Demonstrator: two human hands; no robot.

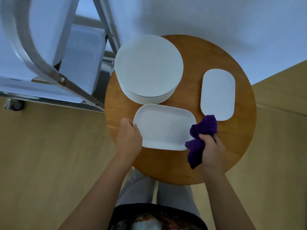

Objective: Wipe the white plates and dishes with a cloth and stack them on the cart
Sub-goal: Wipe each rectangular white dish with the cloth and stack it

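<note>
Now left hand [128,138] curled round the left edge of a white rectangular dish [163,127] near the front of the round wooden table [232,146], right hand [213,148] clenched on a bunched purple cloth [201,136] at the dish's right corner. Behind, a stack of round white plates [148,67]; to the right, a second oblong dish [217,94], its near end touching the cloth. Left of the table, a metal cart [66,80], blurred.
</note>
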